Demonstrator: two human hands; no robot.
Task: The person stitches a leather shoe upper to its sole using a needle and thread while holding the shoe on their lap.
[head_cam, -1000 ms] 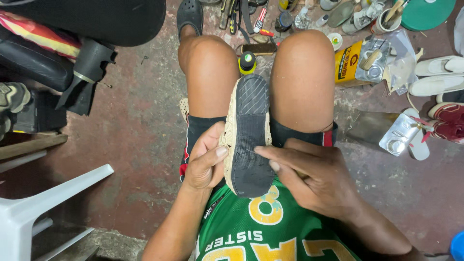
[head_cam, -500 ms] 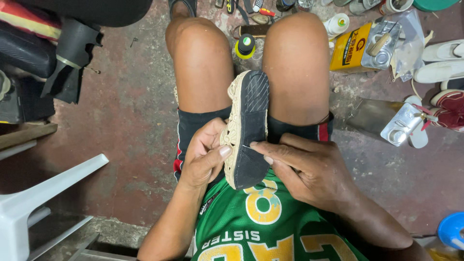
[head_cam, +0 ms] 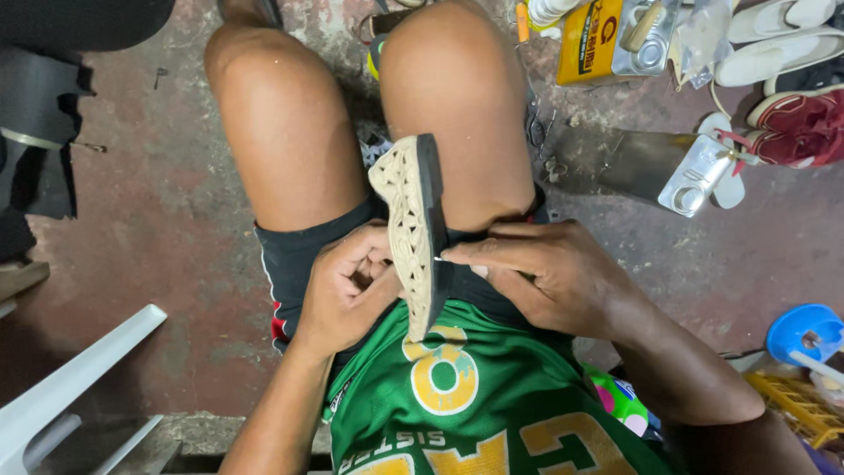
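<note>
Looking down from the head camera, I see a worn, reddish-brown concrete floor (head_cam: 158, 202), stained and gritty, with my two bare knees filling the upper middle of the view. A shoe (head_cam: 413, 229) stands on edge between my thighs, its woven tan upper facing left and its dark sole facing right, toe toward the knees and heel against my green shirt.

My left hand (head_cam: 347, 290) presses against the woven side, fingers curled in and closed on the shoe's edge. My right hand (head_cam: 554, 277) lies across my right thigh with its fingers pinched narrow at the sole's rim, where a small pale point shows; whether that is a needle I cannot tell.

Clutter crowds the right edge of the view: a yellow can (head_cam: 589, 40) at the top, a metal can (head_cam: 694, 176) lying on its side, white shoes (head_cam: 774, 35) and a red shoe (head_cam: 800, 123) near the corner, a blue lid (head_cam: 804, 330) and a yellow basket (head_cam: 800, 405) lower down. A white plastic chair (head_cam: 70, 387) juts in at lower left, and dark material (head_cam: 35, 141) hangs along the left edge. Between that chair and my left thigh the floor lies bare, giving my left elbow more room than my right.
</note>
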